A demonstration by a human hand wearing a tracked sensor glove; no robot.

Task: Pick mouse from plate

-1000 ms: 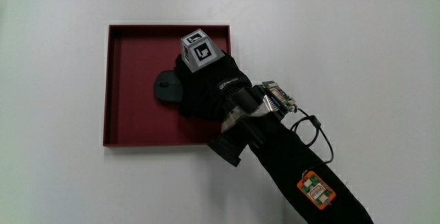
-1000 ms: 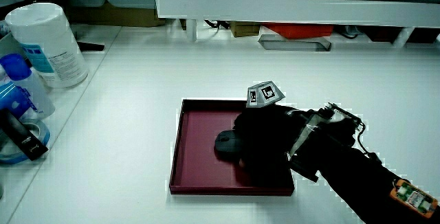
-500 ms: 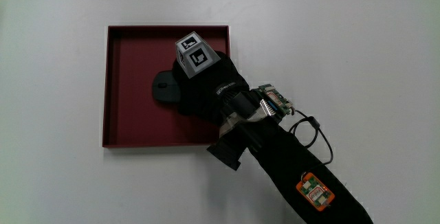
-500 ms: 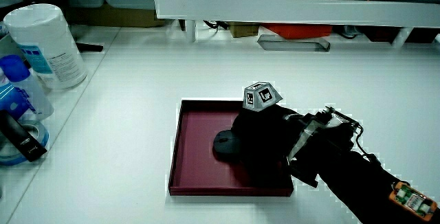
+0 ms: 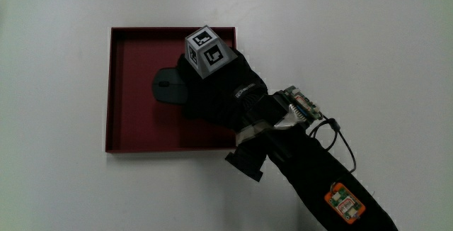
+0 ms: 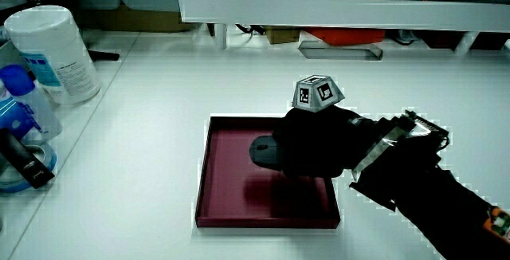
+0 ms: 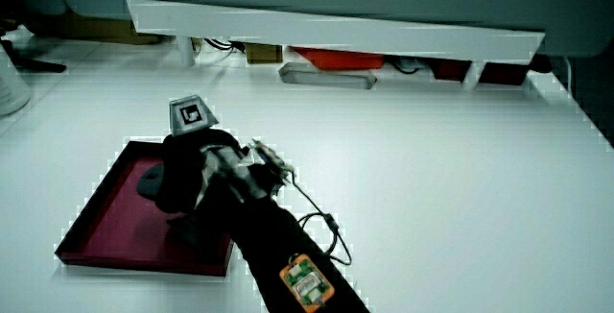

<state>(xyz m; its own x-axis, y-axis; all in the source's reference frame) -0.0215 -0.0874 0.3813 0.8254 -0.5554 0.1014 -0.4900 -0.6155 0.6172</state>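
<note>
Hand [image 5: 216,89] w/ fingers closed around the mouse [image 5: 168,86]. In a side view the mouse [image 6: 267,150] hangs clear above the plate [image 6: 225,188], its shadow on the plate floor. Plate sits mid-tabletop [image 5: 56,188].

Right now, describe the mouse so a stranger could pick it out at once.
Find the dark red square tray on the white table. Over its middle, the gloved hand grips a dark rounded mouse, the tray's only object.

Even, bright light is seen on the table [image 5: 396,40]; a soft shadow is cast beneath the hand [image 6: 315,144]
</note>
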